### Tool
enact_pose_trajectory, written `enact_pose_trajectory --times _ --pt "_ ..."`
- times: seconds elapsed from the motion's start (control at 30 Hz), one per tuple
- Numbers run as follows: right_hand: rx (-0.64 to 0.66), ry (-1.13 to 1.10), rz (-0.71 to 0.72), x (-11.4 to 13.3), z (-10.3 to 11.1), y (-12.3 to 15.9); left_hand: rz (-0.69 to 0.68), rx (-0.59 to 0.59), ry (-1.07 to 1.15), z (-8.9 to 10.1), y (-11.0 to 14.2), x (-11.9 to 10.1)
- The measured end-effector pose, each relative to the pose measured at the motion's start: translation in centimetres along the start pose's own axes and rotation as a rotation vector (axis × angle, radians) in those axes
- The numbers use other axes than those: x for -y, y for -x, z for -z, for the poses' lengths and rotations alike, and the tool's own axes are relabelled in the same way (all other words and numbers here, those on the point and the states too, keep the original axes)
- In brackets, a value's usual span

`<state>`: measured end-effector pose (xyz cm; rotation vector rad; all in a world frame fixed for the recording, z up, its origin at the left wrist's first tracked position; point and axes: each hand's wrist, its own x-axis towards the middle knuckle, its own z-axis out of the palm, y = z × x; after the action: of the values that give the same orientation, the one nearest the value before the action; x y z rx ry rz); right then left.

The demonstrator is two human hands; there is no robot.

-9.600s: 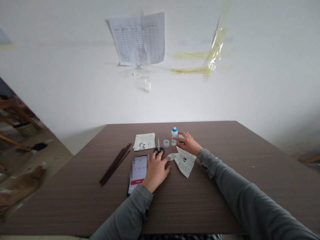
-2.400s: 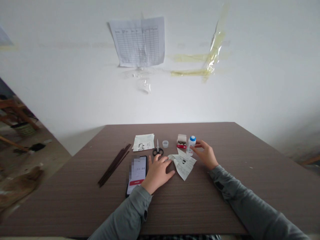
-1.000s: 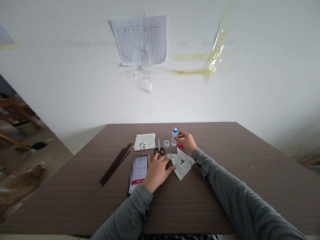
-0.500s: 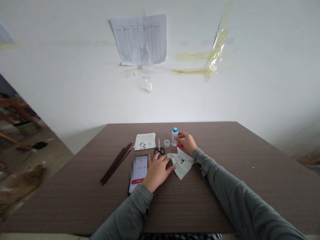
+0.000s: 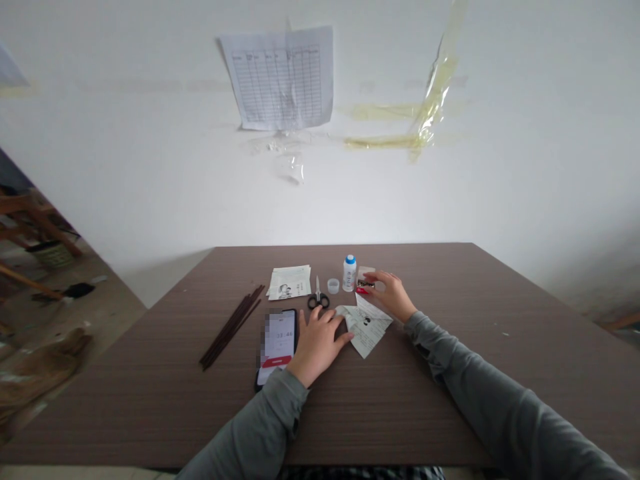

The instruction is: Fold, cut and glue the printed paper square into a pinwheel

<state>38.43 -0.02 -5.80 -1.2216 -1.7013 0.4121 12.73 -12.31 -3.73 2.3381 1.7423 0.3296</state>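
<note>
My left hand (image 5: 320,343) lies with fingers spread on the left edge of a folded, printed paper sheet (image 5: 367,337). My right hand (image 5: 394,297) reaches over a small box (image 5: 365,272) with a red label and dark bits in it; thumb and fingers are apart, and whether they touch the box is unclear. Just left of that box a white bottle with a blue cap (image 5: 349,275) stands upright. Beside it sits a small clear plastic cup (image 5: 333,286). Black-handled scissors (image 5: 319,300) point away from me, beyond my left fingertips.
A phone (image 5: 277,343) showing a timer lies left of my left hand. Farther left are several thin dark sticks (image 5: 233,327). A stack of printed papers (image 5: 290,283) lies behind the phone. The wall (image 5: 400,207) rises at the table's back edge.
My right hand has moved from beside the blue-capped bottle to the right, over the small box, which now shows more. The folded sheet shifted slightly right. My left hand stays nearly in place.
</note>
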Motion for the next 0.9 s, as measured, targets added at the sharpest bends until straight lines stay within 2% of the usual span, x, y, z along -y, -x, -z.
enact_pose_trajectory --times 0.13,0.33,0.67,0.9 --pt "0.184 0.044 0.051 -0.4 1.3 1.9 0.003 0.006 -0.026 -0.1 0.1 -0.4" --pt "0.338 0.163 0.173 -0.6 3.0 5.2 0.022 0.011 -0.033 -0.1 0.0 -0.7" --pt "0.486 0.221 0.219 0.9 3.9 7.5 -0.01 -0.047 -0.013 -0.8 -0.2 -0.3" --pt "0.491 0.251 0.233 1.2 3.8 7.8 0.006 -0.022 -0.018 -0.5 -0.2 -0.6"
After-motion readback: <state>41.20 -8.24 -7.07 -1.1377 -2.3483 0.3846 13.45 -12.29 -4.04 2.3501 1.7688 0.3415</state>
